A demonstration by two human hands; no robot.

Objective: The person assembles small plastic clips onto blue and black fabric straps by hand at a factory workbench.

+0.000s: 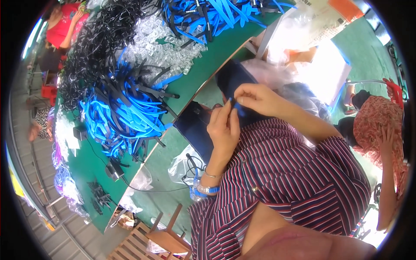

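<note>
My left hand point(223, 128) and my right hand point(258, 99) meet over my lap, just off the table's edge. Thumbs and fingertips of both pinch a small dark piece point(233, 103); a bit of blue shows below it. Fingers cover most of it, so its exact kind cannot be made out. On the green table point(197, 89) to the left lies a heap of blue and black ribbed straps point(125, 115). Beyond it are a pile of small clear plastic pieces point(173, 52) and a large tangle of thin black pieces point(97, 47). More blue straps point(225, 15) lie at the far end.
A dark box with a cable point(115, 170) and small black parts point(99, 195) lie at the table's near end. A wooden chair point(169, 238) stands below. Plastic bags point(277, 71) and a white carton point(327, 71) are at right. Other people point(381, 130) sit at right and far left.
</note>
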